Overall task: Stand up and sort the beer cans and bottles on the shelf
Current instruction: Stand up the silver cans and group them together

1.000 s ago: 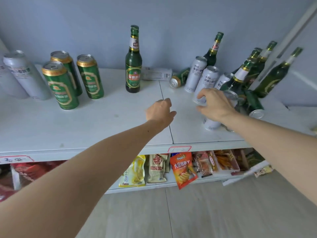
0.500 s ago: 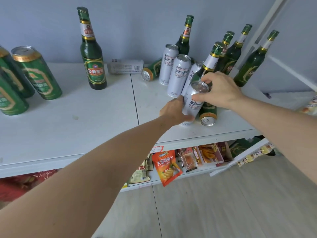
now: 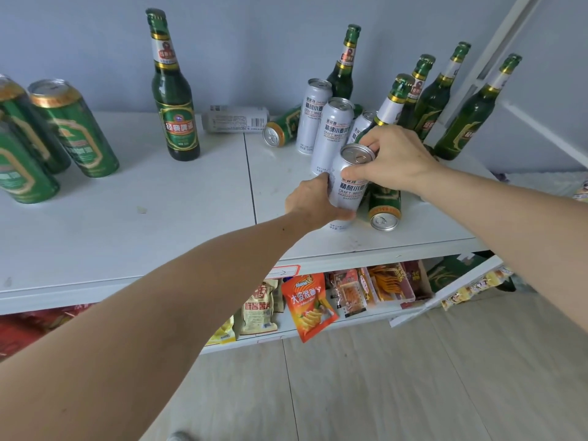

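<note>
A silver beer can [image 3: 348, 186] stands upright near the front right of the white shelf [image 3: 159, 218]. My left hand [image 3: 313, 202] grips its lower body while my right hand [image 3: 394, 160] pinches its top rim. Beside it lies a green can [image 3: 383, 205] on its side. Behind stand two more silver cans [image 3: 332, 135] and several green bottles [image 3: 467, 113]. Another green can [image 3: 281, 128] and a silver can [image 3: 235, 118] lie on their sides at the back. One green bottle [image 3: 175, 100] stands alone at centre-left. Upright green cans [image 3: 74, 128] are grouped at far left.
A lower shelf [image 3: 286, 329] holds snack packets, with an orange packet [image 3: 307, 303] hanging over its edge. A white slanted frame bar [image 3: 496, 49] rises at the right behind the bottles. Pale wood floor lies below.
My right hand took the silver can and set it upright; my left hand reached right and closed round its lower body. The view shifted right and drew closer.
</note>
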Demonstrator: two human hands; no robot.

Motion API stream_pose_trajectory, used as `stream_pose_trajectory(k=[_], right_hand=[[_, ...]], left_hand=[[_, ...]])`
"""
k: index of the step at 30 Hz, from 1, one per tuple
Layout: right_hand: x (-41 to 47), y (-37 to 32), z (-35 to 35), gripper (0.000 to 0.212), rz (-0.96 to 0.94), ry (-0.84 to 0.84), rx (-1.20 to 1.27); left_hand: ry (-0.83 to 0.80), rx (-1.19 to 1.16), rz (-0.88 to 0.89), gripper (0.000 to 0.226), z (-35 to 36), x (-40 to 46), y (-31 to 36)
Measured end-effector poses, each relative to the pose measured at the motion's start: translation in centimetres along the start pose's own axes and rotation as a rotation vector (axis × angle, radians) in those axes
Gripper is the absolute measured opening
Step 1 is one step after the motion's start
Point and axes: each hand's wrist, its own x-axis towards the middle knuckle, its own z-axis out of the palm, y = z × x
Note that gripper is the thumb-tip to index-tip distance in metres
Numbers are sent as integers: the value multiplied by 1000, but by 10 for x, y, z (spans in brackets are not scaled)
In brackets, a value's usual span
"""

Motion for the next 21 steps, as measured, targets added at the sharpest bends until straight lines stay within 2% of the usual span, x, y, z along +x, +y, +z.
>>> stream_pose_trajectory(k=[9,13,21], right_hand=[[14,-79,9,46,-131,-129,73],[16,-142,24,53,-187,-172,89],[4,-300,69,49,-375,-259,155]], left_hand=[[88,-51,-45,62,-70,-33,-43],[121,-11,-115,64,-117,-58,-87],[218,18,-268,67,-223,-130,-201]])
